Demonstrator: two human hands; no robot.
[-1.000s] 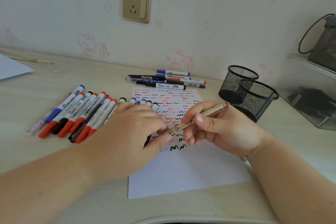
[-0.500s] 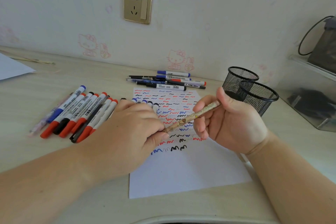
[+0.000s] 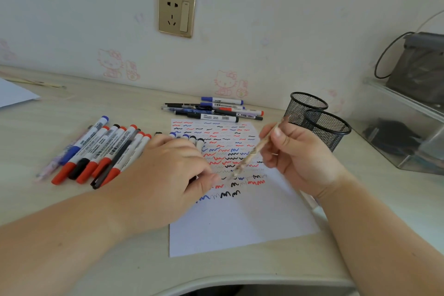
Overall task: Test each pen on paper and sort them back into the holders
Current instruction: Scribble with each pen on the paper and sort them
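Over the scribbled paper (image 3: 240, 218), at the middle of the counter (image 3: 72, 108): right hand (image 3: 298, 156) raised, pinching a tan patterned pen (image 3: 254, 151) between thumb and curled fingers, barrel slanting down and to the left, tip blurred and just above the lowest rows of squiggles; touching the sheet or not, cannot tell. Left hand (image 3: 165, 175) lying knuckles up on the paper's left edge, fingers curled, thumb tip near the pen's tip; holding something underneath or not, cannot tell. Peeking out past its knuckles, the capped ends of a few more markers (image 3: 195, 139). To the left, a fanned row of whiteboard markers (image 3: 96, 151), mostly red-capped, with a blue one, some black ones and a pale patterned pen at the outer edge. Beyond the paper's far edge, a small pile of pens (image 3: 213, 109), blue, black and red, lying crosswise. To the right of the paper, two black mesh holders (image 3: 324, 127) standing upright and touching, near one overlapping the far one, interiors not visible. On the wall behind, a gold socket plate (image 3: 176, 13) and faint pink cat stickers (image 3: 225, 83).
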